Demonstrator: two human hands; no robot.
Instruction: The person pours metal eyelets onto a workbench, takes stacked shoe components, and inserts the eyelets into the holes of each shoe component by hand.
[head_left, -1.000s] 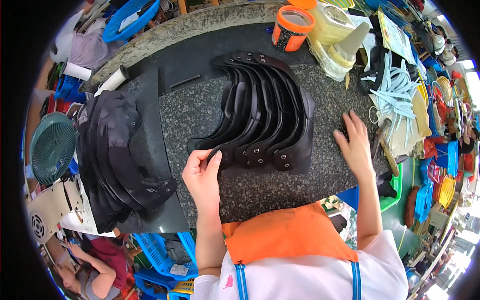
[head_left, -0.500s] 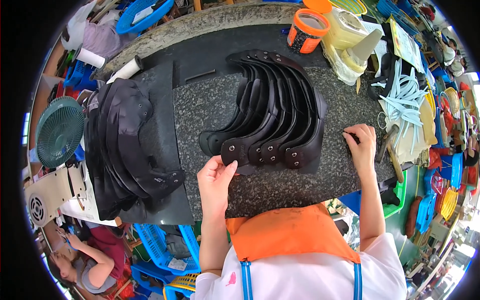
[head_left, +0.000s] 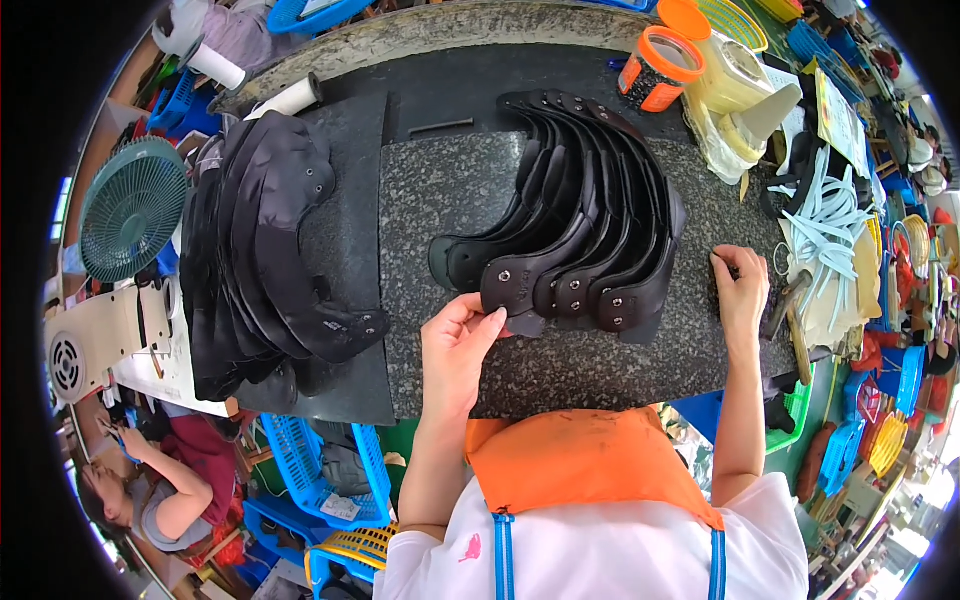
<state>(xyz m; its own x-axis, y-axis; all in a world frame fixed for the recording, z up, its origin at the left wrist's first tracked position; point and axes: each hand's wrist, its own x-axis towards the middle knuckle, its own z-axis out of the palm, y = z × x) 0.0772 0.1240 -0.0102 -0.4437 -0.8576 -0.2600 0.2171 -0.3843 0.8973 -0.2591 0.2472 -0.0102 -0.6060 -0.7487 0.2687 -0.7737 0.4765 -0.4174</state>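
A fanned row of curved black leather-like pieces [head_left: 592,215] with small metal eyelets lies on the speckled stone slab in front of me. My left hand [head_left: 462,340] pinches the near left end of the front piece [head_left: 512,283] between thumb and fingers. A small dark flap and a hint of red show beside those fingertips. To the right of the row, my right hand [head_left: 742,292] is low over the slab, fingers curled together; what they hold, if anything, is hidden. A hammer-like tool with a wooden handle [head_left: 799,343] lies just right of that hand.
Another stack of black pieces [head_left: 275,240] lies on the left, on a dark mat. An orange-lidded tub [head_left: 660,70] and a yellowish container with a cone [head_left: 765,115] stand at the back right. Pale blue strips [head_left: 828,225] heap at the right. A dark rod [head_left: 441,126] lies behind.
The head view has swung slightly, so the whole scene sits further right in the picture. Both hands keep nearly the same places beside the black pieces, the left still pinching the front one.
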